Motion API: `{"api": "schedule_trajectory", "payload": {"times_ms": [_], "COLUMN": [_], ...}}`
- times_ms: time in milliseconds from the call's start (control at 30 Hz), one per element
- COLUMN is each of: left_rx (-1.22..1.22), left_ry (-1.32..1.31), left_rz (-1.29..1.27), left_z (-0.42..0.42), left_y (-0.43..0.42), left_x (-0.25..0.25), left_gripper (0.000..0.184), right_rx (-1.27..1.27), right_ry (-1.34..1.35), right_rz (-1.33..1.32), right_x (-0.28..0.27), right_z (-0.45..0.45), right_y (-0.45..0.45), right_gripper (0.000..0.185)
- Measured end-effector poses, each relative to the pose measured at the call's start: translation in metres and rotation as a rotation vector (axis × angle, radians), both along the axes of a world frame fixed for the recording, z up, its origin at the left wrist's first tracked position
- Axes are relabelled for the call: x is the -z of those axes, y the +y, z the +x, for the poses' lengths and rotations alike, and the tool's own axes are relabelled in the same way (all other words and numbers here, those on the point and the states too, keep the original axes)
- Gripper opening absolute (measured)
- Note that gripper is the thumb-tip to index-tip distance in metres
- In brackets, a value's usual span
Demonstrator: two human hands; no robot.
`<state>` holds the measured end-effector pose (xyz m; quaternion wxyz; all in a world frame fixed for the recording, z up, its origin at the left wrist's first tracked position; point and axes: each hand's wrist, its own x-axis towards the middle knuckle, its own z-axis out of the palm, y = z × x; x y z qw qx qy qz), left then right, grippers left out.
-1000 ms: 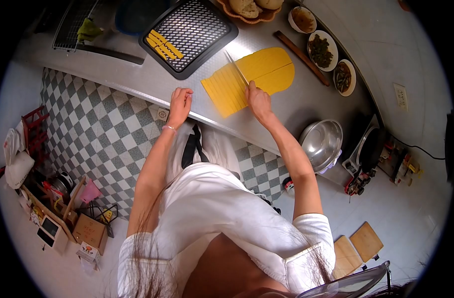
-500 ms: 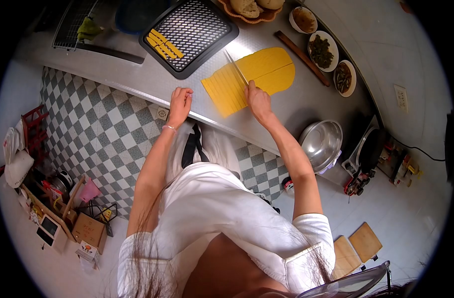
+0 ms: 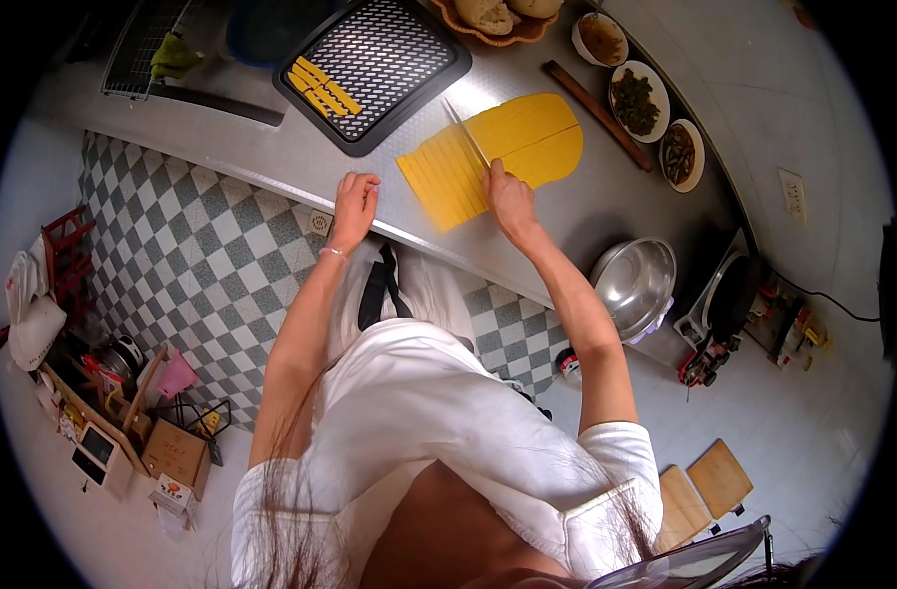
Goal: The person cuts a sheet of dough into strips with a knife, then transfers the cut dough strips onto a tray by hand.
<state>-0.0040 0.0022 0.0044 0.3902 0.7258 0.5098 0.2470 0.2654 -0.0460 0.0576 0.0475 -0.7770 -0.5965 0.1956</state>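
Almost nothing has moved since the earlier frames: both hands and the knife keep the same places. The right hand point(image 3: 512, 204) is closed around the handle of a knife point(image 3: 465, 133), whose thin blade slants across a yellow sheet of dough point(image 3: 542, 142), its tip passing the far edge. The left hand point(image 3: 353, 208) is loosely curled at the near edge of the metal surface point(image 3: 301, 147) and looks empty; I cannot tell whether it rests there.

The dough lies flat on the surface, marked into side-by-side strips left of the blade; its rounded right part has one lengthwise line. Beyond the left hand, a dark perforated tray point(image 3: 360, 147) carries some yellow strips point(image 3: 321, 86). Right of the dough are a wooden rolling pin point(image 3: 598, 116), then three small bowls point(image 3: 640, 101) of food. A shiny metal bowl point(image 3: 635, 285) sits near the right forearm.
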Motion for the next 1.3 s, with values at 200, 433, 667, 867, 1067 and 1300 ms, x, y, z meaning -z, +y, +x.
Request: {"api": "schedule_trajectory", "payload": {"times_ms": [200, 433, 667, 867, 1067, 1300], "left_rx": [-0.002, -0.014, -0.019, 0.001, -0.002, -0.017], "left_ry": [0.005, -0.009, -0.007, 0.000, -0.008, 0.000], "left_rz": [-0.009, -0.042, -0.065, -0.055, 0.006, -0.051], "left_z": [0.000, 0.001, 0.001, 0.000, 0.000, 0.001], "left_y": [0.000, 0.000, 0.000, 0.001, 0.000, 0.000], "left_x": [-0.001, -0.003, -0.002, -0.003, -0.001, -0.001], "left_gripper": [0.009, 0.010, 0.011, 0.012, 0.010, 0.011], "right_rx": [0.009, -0.024, -0.069, -0.041, -0.025, -0.047], "right_ry": [-0.041, -0.106, -0.218, -0.192, -0.156, -0.185], "right_rz": [-0.005, -0.033, -0.043, 0.018, -0.045, -0.012], "right_x": [0.006, 0.007, 0.021, 0.032, 0.023, 0.025], "right_z": [-0.002, -0.003, -0.005, -0.004, 0.000, 0.002], "right_y": [-0.001, 0.001, 0.000, -0.007, -0.006, -0.021], "right_gripper": [0.021, 0.017, 0.011, 0.012, 0.015, 0.017]}}
